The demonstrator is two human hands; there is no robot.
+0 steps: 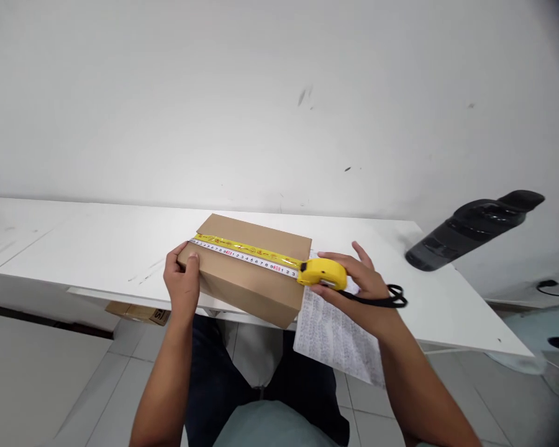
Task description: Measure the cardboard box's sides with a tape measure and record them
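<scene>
Now our left hand (pixel 182 280) pinching the tape blade (pixel 242 254) to the cardboard box (pixel 254 276), our right hand (pixel 363 282) gripping the yellow tape measure (pixel 323 274), on the white table (pixel 102 248).

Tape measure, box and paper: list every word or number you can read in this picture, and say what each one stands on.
"1 2 3 4 5 6 7 8 9" with a red "10" and "20", then "1 2 3": on the tape measure blade pulled across the cardboard box.
Printed sheet under the right hand: rows of print, too small to read.
Cardboard piece on the floor: dark lettering, cut off, unreadable.
Yellow tape measure case: no readable label.
</scene>
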